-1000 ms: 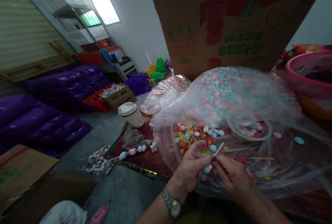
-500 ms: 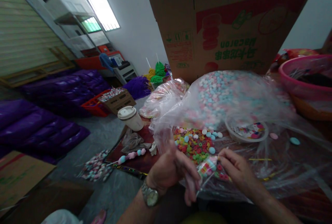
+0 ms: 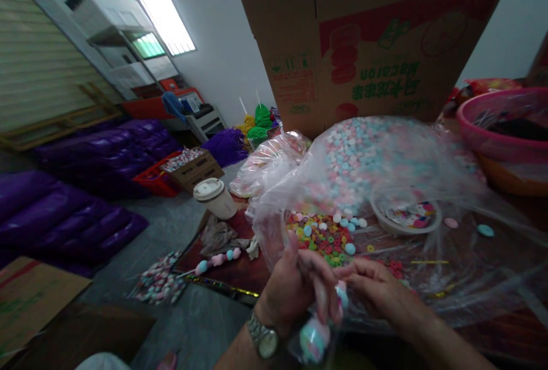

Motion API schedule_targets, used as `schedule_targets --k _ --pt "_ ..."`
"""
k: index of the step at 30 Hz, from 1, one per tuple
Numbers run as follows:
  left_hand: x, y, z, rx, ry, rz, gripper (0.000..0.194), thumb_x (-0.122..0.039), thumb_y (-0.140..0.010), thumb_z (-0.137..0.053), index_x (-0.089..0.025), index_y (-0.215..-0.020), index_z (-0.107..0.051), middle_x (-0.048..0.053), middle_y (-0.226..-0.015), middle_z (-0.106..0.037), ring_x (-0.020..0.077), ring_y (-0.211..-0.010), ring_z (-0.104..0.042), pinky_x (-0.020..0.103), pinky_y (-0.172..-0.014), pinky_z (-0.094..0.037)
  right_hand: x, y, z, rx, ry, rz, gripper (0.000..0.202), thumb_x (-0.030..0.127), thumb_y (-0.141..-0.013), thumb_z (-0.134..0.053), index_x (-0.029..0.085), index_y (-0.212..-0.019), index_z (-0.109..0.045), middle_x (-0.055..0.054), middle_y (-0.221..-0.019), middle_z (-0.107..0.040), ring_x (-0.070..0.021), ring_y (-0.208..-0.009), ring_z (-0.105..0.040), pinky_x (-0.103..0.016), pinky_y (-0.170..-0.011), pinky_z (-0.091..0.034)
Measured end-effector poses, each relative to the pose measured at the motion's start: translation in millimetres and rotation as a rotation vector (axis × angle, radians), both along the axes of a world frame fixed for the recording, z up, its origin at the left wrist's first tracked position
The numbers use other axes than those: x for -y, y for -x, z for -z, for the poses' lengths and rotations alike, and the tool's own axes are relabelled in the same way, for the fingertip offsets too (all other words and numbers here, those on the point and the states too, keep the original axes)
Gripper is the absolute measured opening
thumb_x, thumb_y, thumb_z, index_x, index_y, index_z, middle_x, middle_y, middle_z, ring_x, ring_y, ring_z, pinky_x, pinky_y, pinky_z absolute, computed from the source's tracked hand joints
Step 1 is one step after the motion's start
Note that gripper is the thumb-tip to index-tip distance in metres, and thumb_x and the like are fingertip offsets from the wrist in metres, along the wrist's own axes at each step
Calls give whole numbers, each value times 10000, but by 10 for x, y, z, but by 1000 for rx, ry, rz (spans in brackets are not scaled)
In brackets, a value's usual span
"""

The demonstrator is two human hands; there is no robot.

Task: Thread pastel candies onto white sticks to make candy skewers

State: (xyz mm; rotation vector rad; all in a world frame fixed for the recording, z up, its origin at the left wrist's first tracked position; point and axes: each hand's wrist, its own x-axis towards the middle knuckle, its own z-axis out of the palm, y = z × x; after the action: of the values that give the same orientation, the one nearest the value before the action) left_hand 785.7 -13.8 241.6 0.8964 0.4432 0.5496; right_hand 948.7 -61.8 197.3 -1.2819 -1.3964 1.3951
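Observation:
A candy skewer (image 3: 314, 338) in pastel pink, blue and white, with clear wrap around it, hangs low in front of me. My left hand (image 3: 295, 293), with a watch on its wrist, curls its fingers around the middle of it and hides that part. At its upper end my right hand (image 3: 374, 287) pinches with thumb and fingertips; the exact pinch point is partly covered. Just beyond my hands lie small colourful candy rings (image 3: 327, 244) on clear plastic. A similar candy skewer (image 3: 217, 260) rests at the table's left edge.
Behind the rings bulges a large clear bag of pastel candies (image 3: 363, 153), with a round plastic tub (image 3: 405, 216) near it. A cardboard box (image 3: 377, 44) stands behind. A lidded cup (image 3: 215, 197) is on the left, a pink basin (image 3: 505, 124) on the right.
The skewer has moved down and left, towards me, and tilted more upright. My left fingers have closed around it. My right hand has shifted left, close to the left hand.

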Motion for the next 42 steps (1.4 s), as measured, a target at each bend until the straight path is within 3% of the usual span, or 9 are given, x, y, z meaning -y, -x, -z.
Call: schedule_targets --k 4,8,13,19,23,27,32,37,42 --pt "66 43 39 -495 -316 37 511 -564 -834 -470 -147 -646 -698 50 -540 -617 175 -569 -585 249 -655 -436 -6 -33 83 219 -264 253 268 355 -868 -418 192 -678 -513 1 -600 -534 -152 -567 -502 -250 -535 -355" --pt "128 -137 231 -407 -205 -184 372 -474 -845 -515 -162 -743 -689 33 -674 -643 166 -677 -577 237 -688 -438 54 31 120 266 -441 360 246 345 -898 -406 196 -792 -570 -30 -692 -607 -175 -640 -564 -266 -597 -388" --pt "190 -372 437 -212 245 -230 393 -490 -793 -583 -103 -757 -640 32 -606 -583 138 -534 -539 224 -515 -411 63 170 157 20 -155 273 375 490 -847 -473 188 -625 -489 12 -529 -496 -124 -487 -452 -222 -456 -336" --pt "174 -422 438 -64 389 -435 320 -380 -681 -740 -93 -690 -597 -1 -548 -536 96 -486 -500 185 -487 -396 52 282 297 -556 449 89 451 648 -694 -556 212 -645 -452 105 -305 -326 -64 -239 -166 -196 -275 -155" --pt "85 -360 373 -14 343 -497 336 -400 -670 -749 -108 -689 -585 21 -618 -588 110 -543 -542 214 -557 -439 39 51 269 -354 271 217 500 670 -700 -579 176 -650 -520 47 -417 -472 -64 -321 -344 -169 -317 -261" --pt "128 -404 437 -108 292 -361 390 -448 -625 -764 -121 -645 -552 -21 -501 -512 77 -441 -455 200 -494 -391 -26 -68 130 -404 150 316 453 589 -746 -611 190 -956 -571 3 -698 -613 -115 -572 -553 -184 -465 -428" --pt "332 -460 572 -335 -57 -68 543 -619 -783 -480 -149 -512 -484 -12 -433 -454 85 -415 -416 211 -489 -367 -166 76 44 -729 217 450 406 488 -665 -739 169 -813 -535 22 -631 -602 -81 -471 -526 -162 -421 -430" --pt "403 -222 585 -593 -316 280 427 -417 -849 -406 -155 -531 -517 -9 -473 -494 102 -455 -431 217 -498 -338 -252 6 -9 -858 113 584 380 395 -643 -781 186 -799 -505 25 -668 -610 -119 -529 -595 -157 -390 -437" --pt "307 -119 433 -466 -246 -41 285 -295 -756 -601 -167 -1010 -597 36 -894 -631 167 -825 -562 251 -727 -419 -279 -97 -44 -814 8 644 370 387 -658 -773 191 -782 -485 36 -646 -585 -119 -538 -590 -153 -381 -434"
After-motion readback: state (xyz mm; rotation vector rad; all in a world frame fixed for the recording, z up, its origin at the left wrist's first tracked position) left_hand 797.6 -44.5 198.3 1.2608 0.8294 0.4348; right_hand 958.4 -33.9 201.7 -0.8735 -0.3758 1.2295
